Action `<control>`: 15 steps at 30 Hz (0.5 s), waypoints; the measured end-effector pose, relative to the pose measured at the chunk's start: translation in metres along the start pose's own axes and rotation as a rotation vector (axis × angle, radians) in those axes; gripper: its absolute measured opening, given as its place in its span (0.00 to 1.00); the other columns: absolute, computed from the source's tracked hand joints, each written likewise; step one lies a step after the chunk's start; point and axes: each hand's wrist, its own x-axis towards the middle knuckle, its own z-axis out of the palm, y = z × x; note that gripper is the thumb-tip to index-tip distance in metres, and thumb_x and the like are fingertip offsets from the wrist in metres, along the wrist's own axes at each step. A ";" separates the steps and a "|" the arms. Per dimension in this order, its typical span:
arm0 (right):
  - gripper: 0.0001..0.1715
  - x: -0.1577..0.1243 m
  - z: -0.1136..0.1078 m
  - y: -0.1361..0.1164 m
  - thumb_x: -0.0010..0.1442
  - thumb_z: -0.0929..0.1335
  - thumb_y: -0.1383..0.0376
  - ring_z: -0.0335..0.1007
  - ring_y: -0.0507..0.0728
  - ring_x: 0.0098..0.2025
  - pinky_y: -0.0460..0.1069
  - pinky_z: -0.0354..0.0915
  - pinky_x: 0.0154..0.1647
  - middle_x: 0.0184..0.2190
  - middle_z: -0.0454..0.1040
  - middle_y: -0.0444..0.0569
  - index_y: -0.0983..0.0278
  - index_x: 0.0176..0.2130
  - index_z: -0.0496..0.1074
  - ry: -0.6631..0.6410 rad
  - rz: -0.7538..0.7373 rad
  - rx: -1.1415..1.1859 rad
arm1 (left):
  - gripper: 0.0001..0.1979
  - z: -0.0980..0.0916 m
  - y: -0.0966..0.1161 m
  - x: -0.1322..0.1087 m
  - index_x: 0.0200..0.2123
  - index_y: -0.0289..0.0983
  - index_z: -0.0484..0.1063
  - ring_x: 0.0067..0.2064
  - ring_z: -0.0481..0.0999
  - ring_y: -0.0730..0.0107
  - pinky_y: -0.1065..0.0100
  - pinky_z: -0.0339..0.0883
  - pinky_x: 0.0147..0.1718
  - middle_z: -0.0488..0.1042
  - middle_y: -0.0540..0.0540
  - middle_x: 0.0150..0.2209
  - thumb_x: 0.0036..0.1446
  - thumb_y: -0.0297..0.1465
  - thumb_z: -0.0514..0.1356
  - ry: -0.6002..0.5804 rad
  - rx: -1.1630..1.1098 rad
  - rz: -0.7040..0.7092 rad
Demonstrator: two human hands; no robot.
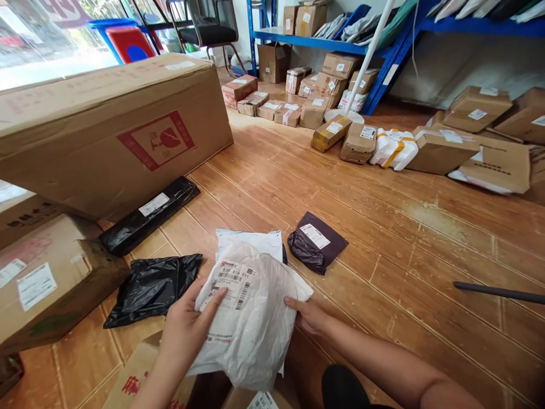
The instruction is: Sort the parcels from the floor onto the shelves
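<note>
A white plastic mailing bag [259, 329] with a printed barcode label is held up in front of me between both hands. My left hand [191, 318] grips its left side, the thumb lying over the label. The right edge is pinched by my right hand [304, 312], thumb on top and fingers behind. Behind it shows another white mailing bag [249, 238]; what supports that one is hidden. Left of my hands a black plastic parcel [157, 287] lies on the floor. Beyond the bags, to the right, rests a dark purple parcel [317, 241] with a white label.
A large carton [97, 130] stands at left, beside a long black parcel [151, 213] and a labelled box [55, 284]. Several boxes [315, 113] line the floor before blue shelving [315, 42]. A dark rod [498, 291] lies at right. Cardboard boxes [136, 375] are below my hands.
</note>
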 end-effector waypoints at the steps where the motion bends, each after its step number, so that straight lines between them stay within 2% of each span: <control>1: 0.36 -0.005 0.002 -0.001 0.45 0.79 0.49 0.75 0.65 0.54 0.63 0.65 0.63 0.51 0.80 0.52 0.57 0.51 0.75 0.019 -0.007 0.003 | 0.25 -0.005 -0.001 0.009 0.45 0.42 0.77 0.40 0.80 0.57 0.64 0.72 0.41 0.82 0.48 0.40 0.51 0.53 0.64 0.015 0.039 -0.003; 3: 0.35 -0.011 0.007 -0.008 0.48 0.78 0.50 0.74 0.65 0.55 0.64 0.63 0.65 0.51 0.80 0.51 0.56 0.53 0.75 0.051 -0.036 -0.026 | 0.26 -0.015 0.001 0.029 0.45 0.42 0.77 0.40 0.79 0.57 0.64 0.71 0.43 0.82 0.49 0.38 0.52 0.54 0.62 0.017 0.110 0.011; 5: 0.33 -0.006 0.012 -0.021 0.49 0.77 0.49 0.72 0.64 0.57 0.63 0.61 0.67 0.50 0.80 0.50 0.56 0.53 0.75 0.112 -0.133 -0.098 | 0.27 -0.022 0.002 0.046 0.47 0.41 0.77 0.41 0.78 0.56 0.63 0.71 0.44 0.81 0.48 0.38 0.55 0.54 0.59 0.025 0.115 0.012; 7: 0.31 0.013 0.013 -0.037 0.51 0.76 0.48 0.71 0.62 0.57 0.61 0.62 0.66 0.50 0.79 0.48 0.56 0.51 0.75 0.175 -0.266 -0.203 | 0.28 -0.022 -0.002 0.057 0.51 0.40 0.75 0.43 0.78 0.53 0.59 0.72 0.46 0.80 0.45 0.40 0.59 0.54 0.55 0.066 0.138 -0.002; 8: 0.29 0.027 0.012 -0.046 0.52 0.75 0.48 0.72 0.62 0.55 0.61 0.63 0.64 0.49 0.80 0.48 0.57 0.50 0.75 0.183 -0.312 -0.280 | 0.30 -0.017 -0.006 0.060 0.54 0.38 0.74 0.46 0.78 0.49 0.54 0.71 0.48 0.79 0.41 0.43 0.60 0.53 0.53 0.123 0.206 -0.007; 10: 0.26 0.060 0.003 -0.062 0.53 0.73 0.47 0.74 0.62 0.48 0.60 0.67 0.57 0.43 0.80 0.49 0.60 0.45 0.77 0.141 -0.336 -0.510 | 0.34 0.003 -0.019 0.059 0.62 0.31 0.67 0.55 0.73 0.38 0.43 0.66 0.54 0.74 0.29 0.53 0.62 0.49 0.52 0.278 0.409 0.033; 11: 0.25 0.076 -0.006 -0.068 0.55 0.72 0.46 0.74 0.62 0.45 0.60 0.68 0.54 0.41 0.80 0.50 0.62 0.43 0.77 0.120 -0.339 -0.645 | 0.37 0.018 -0.028 0.056 0.65 0.28 0.62 0.61 0.67 0.32 0.37 0.62 0.57 0.68 0.24 0.59 0.62 0.48 0.52 0.315 0.502 0.090; 12: 0.25 0.090 -0.017 -0.073 0.57 0.69 0.46 0.74 0.61 0.43 0.59 0.69 0.52 0.39 0.80 0.51 0.63 0.42 0.76 0.145 -0.359 -0.771 | 0.38 0.036 -0.037 0.052 0.68 0.28 0.58 0.66 0.58 0.27 0.32 0.57 0.59 0.61 0.21 0.65 0.62 0.47 0.53 0.303 0.565 0.157; 13: 0.26 0.102 -0.032 -0.076 0.60 0.67 0.46 0.74 0.61 0.43 0.59 0.68 0.52 0.40 0.79 0.53 0.64 0.43 0.76 0.237 -0.396 -0.888 | 0.38 0.056 -0.046 0.047 0.69 0.31 0.57 0.69 0.50 0.24 0.28 0.52 0.59 0.53 0.23 0.69 0.63 0.47 0.53 0.233 0.585 0.229; 15: 0.30 0.117 -0.067 -0.080 0.61 0.65 0.49 0.70 0.65 0.52 0.61 0.63 0.58 0.49 0.75 0.60 0.67 0.52 0.72 0.596 -0.451 -1.106 | 0.34 0.096 -0.067 0.037 0.69 0.42 0.60 0.71 0.36 0.18 0.18 0.43 0.56 0.47 0.31 0.73 0.63 0.49 0.54 0.025 0.600 0.307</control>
